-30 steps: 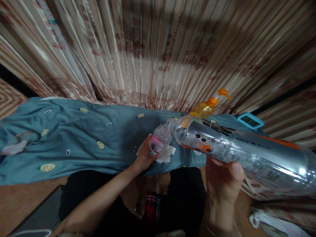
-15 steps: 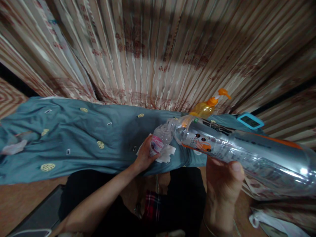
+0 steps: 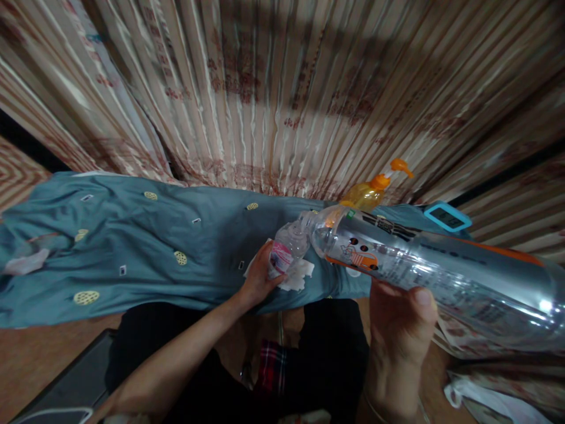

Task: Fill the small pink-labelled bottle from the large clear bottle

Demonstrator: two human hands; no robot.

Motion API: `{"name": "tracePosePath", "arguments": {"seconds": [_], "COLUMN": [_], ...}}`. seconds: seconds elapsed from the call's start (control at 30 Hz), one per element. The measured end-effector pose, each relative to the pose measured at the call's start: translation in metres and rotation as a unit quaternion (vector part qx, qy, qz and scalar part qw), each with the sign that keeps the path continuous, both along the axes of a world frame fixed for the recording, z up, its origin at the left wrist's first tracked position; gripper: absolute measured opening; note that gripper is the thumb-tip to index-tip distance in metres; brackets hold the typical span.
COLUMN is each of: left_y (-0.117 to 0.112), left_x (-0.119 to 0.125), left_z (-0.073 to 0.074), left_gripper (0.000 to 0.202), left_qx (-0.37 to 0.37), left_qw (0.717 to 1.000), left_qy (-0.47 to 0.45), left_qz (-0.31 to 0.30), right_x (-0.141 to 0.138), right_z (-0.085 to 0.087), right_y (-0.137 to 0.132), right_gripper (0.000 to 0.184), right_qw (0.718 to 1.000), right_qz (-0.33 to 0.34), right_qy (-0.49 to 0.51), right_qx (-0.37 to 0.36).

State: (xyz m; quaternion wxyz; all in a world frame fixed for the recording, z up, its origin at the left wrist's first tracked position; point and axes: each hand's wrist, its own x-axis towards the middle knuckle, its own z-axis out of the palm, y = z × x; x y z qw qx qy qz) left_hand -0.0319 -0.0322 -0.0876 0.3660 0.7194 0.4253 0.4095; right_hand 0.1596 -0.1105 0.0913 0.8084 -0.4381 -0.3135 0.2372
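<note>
My left hand (image 3: 259, 275) is wrapped round a small clear plastic bottle (image 3: 292, 240) with a pink label, tilted a little to the right. My right hand (image 3: 402, 321) grips a large clear plastic bottle (image 3: 441, 271) with an orange and black label from below. The large bottle lies nearly level, its neck pointing left, and the two bottle mouths meet. Whether liquid runs between them I cannot make out. Crumpled white tissue (image 3: 299, 277) lies beneath the small bottle on the blue-green cloth (image 3: 145, 235).
Behind the large bottle stands a yellow pump bottle (image 3: 368, 194) with an orange pump. A light-blue digital clock (image 3: 447, 217) sits at the right end of the cloth. Another white tissue (image 3: 27, 262) lies far left. A pleated curtain (image 3: 273, 106) hangs along the back.
Hardly anything differs. Both hands and both bottles keep their places, with the mouths still together.
</note>
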Motion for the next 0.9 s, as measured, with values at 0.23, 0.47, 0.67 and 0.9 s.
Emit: {"name": "tracePosePath", "arguments": {"seconds": [0.23, 0.47, 0.67, 0.9], "left_y": [0.0003, 0.0004, -0.0001, 0.0002], "left_x": [-0.0005, 0.0008, -0.0005, 0.0], "left_z": [-0.0012, -0.0006, 0.0006, 0.002], "left_gripper": [0.085, 0.085, 0.084, 0.085], "left_qx": [-0.003, -0.007, 0.002, -0.003], "left_qw": [1.0, 1.0, 1.0, 1.0], "left_qy": [0.0, -0.002, -0.004, -0.001], "left_qz": [0.001, 0.004, -0.001, 0.0], "right_x": [-0.002, -0.0046, -0.0052, -0.0046], "right_z": [0.0021, 0.0057, 0.0063, 0.0052], "right_y": [-0.0001, -0.0002, -0.0012, -0.0013], "right_gripper": [0.061, 0.064, 0.066, 0.066], "right_qw": [1.0, 1.0, 1.0, 1.0], "right_qz": [0.002, -0.004, -0.004, -0.004], "right_qy": [-0.01, -0.017, -0.017, -0.018], "right_qx": [0.003, -0.004, -0.009, -0.008]}}
